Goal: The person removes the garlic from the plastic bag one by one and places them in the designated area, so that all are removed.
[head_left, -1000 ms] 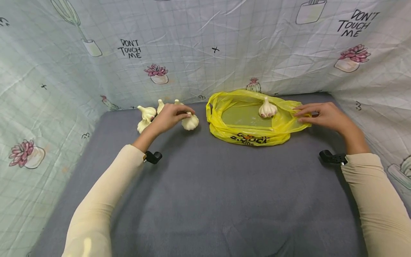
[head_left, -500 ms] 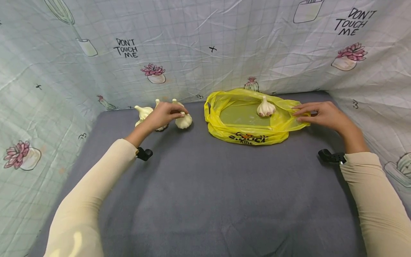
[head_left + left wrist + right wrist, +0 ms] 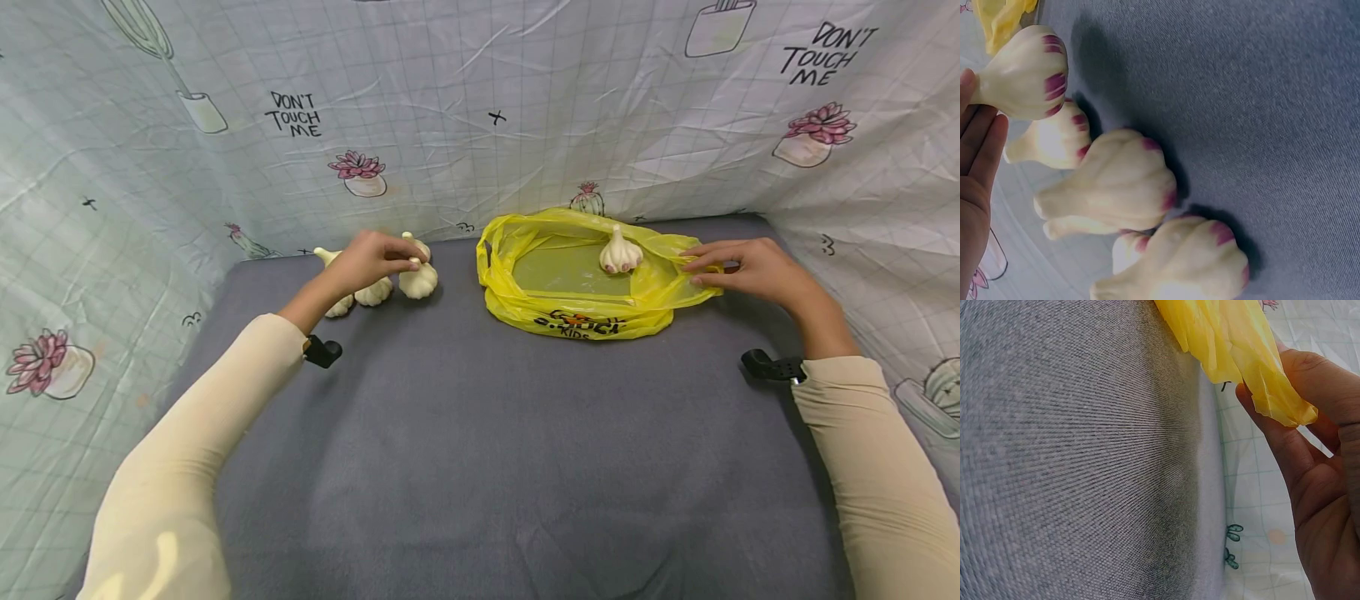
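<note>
My left hand (image 3: 371, 262) pinches a garlic bulb (image 3: 1029, 75) by its stem, holding it a little above the table at the far left. Just beyond and beside it, several more garlic bulbs (image 3: 1113, 178) stand close together; the hand partly hides them in the head view. With thumb and fingers, my right hand (image 3: 757, 267) grips the right edge of a yellow plastic bag (image 3: 577, 321), whose mouth is spread wide. One garlic bulb (image 3: 621, 252) with purplish marks sits inside the bag, toward its right side.
A grey cloth covers the table (image 3: 487, 442). Behind and at both sides hangs a pale printed curtain (image 3: 465, 158), which meets the table's back edge near the bag and the bulbs.
My left hand has moved left, away from the bag, with the garlic bulb still pinched in its fingers. The right hand keeps its grip on the bag's edge; the view has shifted slightly.
</note>
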{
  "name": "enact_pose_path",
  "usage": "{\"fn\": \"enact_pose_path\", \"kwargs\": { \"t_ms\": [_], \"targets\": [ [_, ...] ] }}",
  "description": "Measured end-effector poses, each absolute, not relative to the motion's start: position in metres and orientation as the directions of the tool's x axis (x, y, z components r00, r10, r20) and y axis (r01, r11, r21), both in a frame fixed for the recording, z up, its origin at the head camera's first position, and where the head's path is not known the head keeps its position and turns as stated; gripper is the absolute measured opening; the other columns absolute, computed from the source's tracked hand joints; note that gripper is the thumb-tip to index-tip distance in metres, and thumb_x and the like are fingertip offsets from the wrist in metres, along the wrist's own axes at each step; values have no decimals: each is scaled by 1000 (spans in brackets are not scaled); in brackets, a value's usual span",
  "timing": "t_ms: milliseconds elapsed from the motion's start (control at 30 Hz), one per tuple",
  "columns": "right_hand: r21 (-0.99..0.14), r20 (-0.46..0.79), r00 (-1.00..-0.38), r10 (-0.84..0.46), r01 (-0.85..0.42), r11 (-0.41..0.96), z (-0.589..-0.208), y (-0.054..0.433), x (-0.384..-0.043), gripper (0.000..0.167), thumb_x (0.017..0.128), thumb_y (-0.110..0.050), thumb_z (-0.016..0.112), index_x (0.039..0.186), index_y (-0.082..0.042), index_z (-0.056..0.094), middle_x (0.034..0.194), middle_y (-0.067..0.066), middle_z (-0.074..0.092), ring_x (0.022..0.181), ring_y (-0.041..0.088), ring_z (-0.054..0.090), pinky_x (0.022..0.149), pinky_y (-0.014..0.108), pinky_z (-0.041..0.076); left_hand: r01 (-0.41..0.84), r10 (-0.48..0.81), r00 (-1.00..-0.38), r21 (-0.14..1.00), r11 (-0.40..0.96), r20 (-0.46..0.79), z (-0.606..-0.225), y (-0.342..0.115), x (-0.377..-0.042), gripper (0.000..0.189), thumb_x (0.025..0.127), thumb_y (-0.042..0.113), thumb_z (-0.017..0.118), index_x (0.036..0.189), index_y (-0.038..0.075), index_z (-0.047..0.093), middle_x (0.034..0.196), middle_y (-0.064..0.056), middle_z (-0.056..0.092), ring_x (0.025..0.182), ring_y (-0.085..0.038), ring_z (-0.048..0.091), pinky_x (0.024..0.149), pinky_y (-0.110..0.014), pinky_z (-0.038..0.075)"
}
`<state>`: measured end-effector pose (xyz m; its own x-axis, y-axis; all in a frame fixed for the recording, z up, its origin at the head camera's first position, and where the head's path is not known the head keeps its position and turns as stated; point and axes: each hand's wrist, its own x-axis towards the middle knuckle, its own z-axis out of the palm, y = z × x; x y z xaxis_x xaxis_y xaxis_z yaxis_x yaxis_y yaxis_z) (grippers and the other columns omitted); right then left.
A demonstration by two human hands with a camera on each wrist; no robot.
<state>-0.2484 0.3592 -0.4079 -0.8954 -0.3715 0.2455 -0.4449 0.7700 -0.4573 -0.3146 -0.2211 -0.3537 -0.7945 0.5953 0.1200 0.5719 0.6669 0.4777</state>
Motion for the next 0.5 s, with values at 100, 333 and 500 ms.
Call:
{"fn": "enact_pose_path", "kwargs": {
  "t_ms": [100, 333, 500],
  "targets": [
    [-457, 253, -892, -374, -450, 767, -409, 360, -248, 22, 86, -14, 83, 107, -15, 82, 122, 11, 73, 74, 4, 51, 57, 19, 38, 566, 587, -801, 470, 677, 119, -353, -224, -315, 17, 95, 16, 75, 110, 12, 81, 105, -2, 78, 90, -16, 72, 73, -24, 51],
    [-461, 265, -886, -381, -464, 756, -410, 361, -249, 22, 85, -13, 84, 107, -16, 82, 121, 10, 73, 75, 3, 52, 59, 17, 38, 538, 567, -819, 463, 705, 88, -352, -233, -317, 18, 95, 17, 75, 111, 12, 81, 105, -4, 78, 85, -16, 71, 70, -22, 51],
    [-461, 263, -886, -383, -464, 757, -410, 361, -250, 23, 85, -14, 84, 107, -16, 82, 122, 9, 73, 75, 2, 52, 59, 17, 38, 519, 557, -828, 476, 710, 71, -351, -237, -318, 19, 95, 17, 75, 112, 12, 81, 105, -5, 78, 85, -22, 72, 69, -22, 51]
  ]
}}
